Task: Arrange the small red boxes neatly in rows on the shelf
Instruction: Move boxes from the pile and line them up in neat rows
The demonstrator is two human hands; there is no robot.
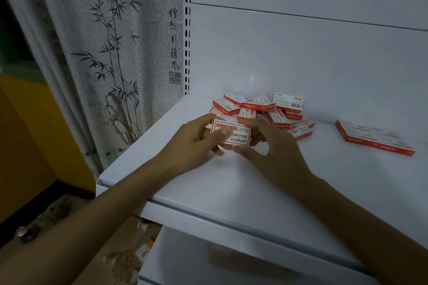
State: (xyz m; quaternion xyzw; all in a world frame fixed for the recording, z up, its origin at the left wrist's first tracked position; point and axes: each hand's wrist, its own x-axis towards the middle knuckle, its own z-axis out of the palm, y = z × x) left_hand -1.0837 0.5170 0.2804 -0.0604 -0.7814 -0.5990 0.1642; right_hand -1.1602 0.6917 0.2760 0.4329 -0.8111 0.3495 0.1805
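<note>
A loose heap of small red-and-white boxes (261, 109) lies at the back of the white shelf (208, 183). Both hands hold one red-and-white box (234, 133) just in front of the heap, its printed white face toward me. My left hand (196, 139) grips its left side with the thumb across the face. My right hand (271, 143) pinches its right side between thumb and fingers. At the right, several boxes lie flat, packed edge to edge in a neat block (374, 137).
The shelf's white back panel (301, 58) rises behind the heap. A slotted upright (187, 30) stands at the shelf's left rear corner. A bamboo-print curtain (115, 53) hangs to the left. Below the shelf's front lip is another white shelf level (231, 259).
</note>
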